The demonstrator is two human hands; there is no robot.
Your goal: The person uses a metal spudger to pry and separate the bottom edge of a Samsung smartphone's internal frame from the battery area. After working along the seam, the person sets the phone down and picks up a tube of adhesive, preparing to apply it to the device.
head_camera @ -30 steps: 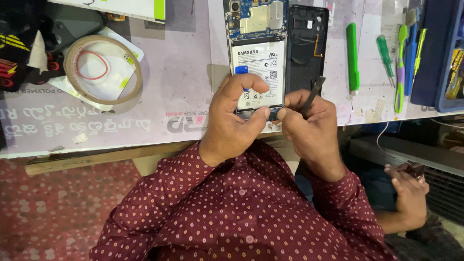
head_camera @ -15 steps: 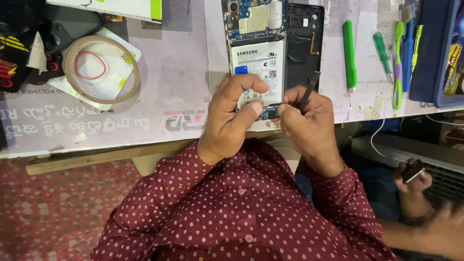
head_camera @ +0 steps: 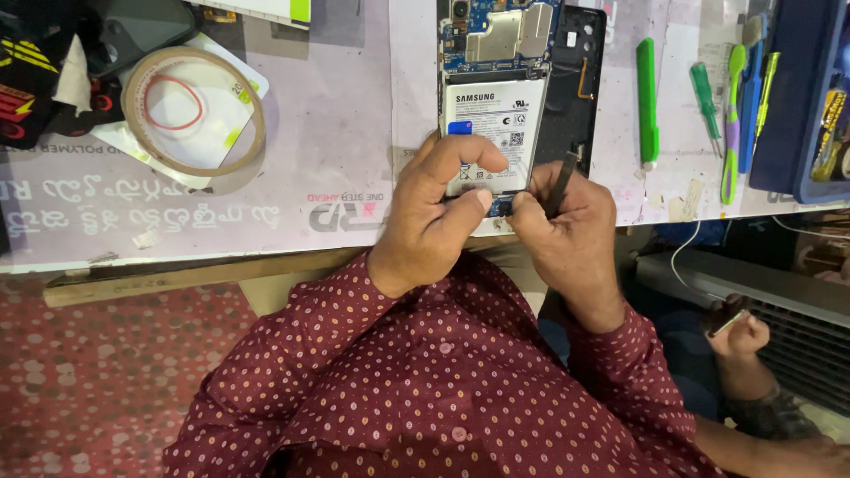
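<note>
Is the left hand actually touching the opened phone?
Touching. In the head view the left hand lies on the lower end of the opened phone, its thumb pressed flat across the white battery with no gap showing.

The phone (head_camera: 496, 97) runs off the top edge, and its bottom end sits under the left hand (head_camera: 434, 217) and right hand (head_camera: 567, 235), so that part's a mystery. The black tool (head_camera: 560, 186) disappears into the right fist. The blue tray (head_camera: 810, 97) gets chopped by the right edge.
</note>
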